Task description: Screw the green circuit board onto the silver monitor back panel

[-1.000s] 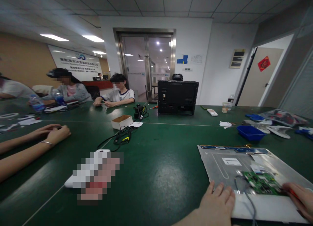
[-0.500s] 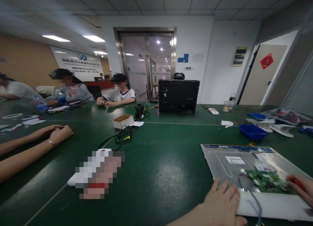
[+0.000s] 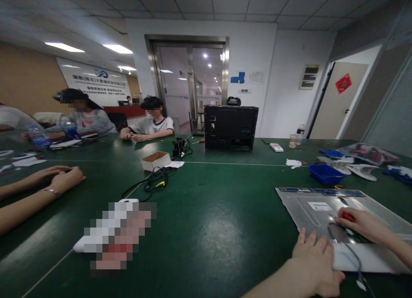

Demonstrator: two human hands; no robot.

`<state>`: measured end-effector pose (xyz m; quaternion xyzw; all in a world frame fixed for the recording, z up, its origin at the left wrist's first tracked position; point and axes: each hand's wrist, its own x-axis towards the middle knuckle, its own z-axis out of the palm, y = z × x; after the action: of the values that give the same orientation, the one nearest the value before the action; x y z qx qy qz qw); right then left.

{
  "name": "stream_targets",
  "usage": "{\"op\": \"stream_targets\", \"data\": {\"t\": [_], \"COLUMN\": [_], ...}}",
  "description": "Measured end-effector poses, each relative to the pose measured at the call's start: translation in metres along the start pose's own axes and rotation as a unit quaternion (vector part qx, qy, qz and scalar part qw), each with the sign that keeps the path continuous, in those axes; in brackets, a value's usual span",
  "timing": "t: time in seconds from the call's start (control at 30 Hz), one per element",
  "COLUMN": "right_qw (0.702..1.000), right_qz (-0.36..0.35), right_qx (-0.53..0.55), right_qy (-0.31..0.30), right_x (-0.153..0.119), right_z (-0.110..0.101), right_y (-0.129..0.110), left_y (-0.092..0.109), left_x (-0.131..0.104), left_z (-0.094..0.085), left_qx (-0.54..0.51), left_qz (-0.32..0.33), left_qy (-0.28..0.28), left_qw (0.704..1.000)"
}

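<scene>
A flat metal-backed display panel (image 3: 298,205) lies on the green table at the lower right. My left hand (image 3: 313,259) rests on its near left corner, fingers spread and flat. My right hand (image 3: 367,225) reaches over the panel, closed around a red-handled screwdriver (image 3: 348,217) whose tip I cannot see. Beneath that hand and forearm, a green circuit board (image 3: 356,237) is mostly covered. A grey cable (image 3: 354,253) loops from the board over the near edge. Along the panel's far edge runs a narrow blue strip board (image 3: 325,192).
Beyond the panel sit a blue tray (image 3: 326,174) and plastic parts. A black monitor casing (image 3: 230,128) stands at the far side. Left of centre are a small box (image 3: 156,161) and black cables (image 3: 157,180). Another person's hands (image 3: 66,179) rest at the left; others sit farther back.
My right hand has moved left with the screwdriver and now covers most of the circuit board. My left hand stays on the panel's corner. The view has shifted slightly.
</scene>
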<state>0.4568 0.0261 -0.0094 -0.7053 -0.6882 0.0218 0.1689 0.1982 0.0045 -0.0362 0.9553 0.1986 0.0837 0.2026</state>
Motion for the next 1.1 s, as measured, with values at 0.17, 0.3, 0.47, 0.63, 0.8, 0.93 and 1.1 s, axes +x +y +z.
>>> {"op": "stream_targets", "data": {"t": [0.17, 0.3, 0.47, 0.63, 0.8, 0.93, 1.1], "right_qw": [0.999, 0.999, 0.999, 0.999, 0.999, 0.998, 0.999], "right_qz": [-0.001, 0.0, -0.019, -0.026, 0.002, -0.001, -0.015], "right_qx": [0.012, -0.002, 0.001, 0.016, 0.05, 0.064, -0.008], "right_qy": [-0.05, -0.046, -0.037, -0.03, 0.005, 0.004, 0.036], "right_x": [0.006, 0.016, 0.016, -0.013, -0.042, -0.046, -0.04], "right_z": [-0.001, 0.004, 0.003, -0.015, -0.018, -0.013, 0.002], "right_y": [0.006, 0.007, 0.003, 0.008, 0.009, 0.01, 0.026], "left_y": [0.003, 0.005, 0.005, 0.002, 0.001, 0.001, 0.001], "left_x": [0.009, 0.014, 0.023, 0.031, 0.035, 0.034, 0.033], "left_z": [0.0, -0.001, 0.002, 0.006, 0.009, 0.009, 0.009], "left_qx": [0.003, 0.005, 0.006, 0.008, 0.01, 0.01, 0.004], "left_qz": [-0.006, -0.004, -0.005, 0.001, 0.0, -0.001, 0.005], "left_qy": [-0.011, -0.009, -0.009, 0.004, 0.008, 0.015, 0.02], "left_qw": [1.0, 1.0, 1.0, 1.0, 1.0, 1.0, 1.0]}}
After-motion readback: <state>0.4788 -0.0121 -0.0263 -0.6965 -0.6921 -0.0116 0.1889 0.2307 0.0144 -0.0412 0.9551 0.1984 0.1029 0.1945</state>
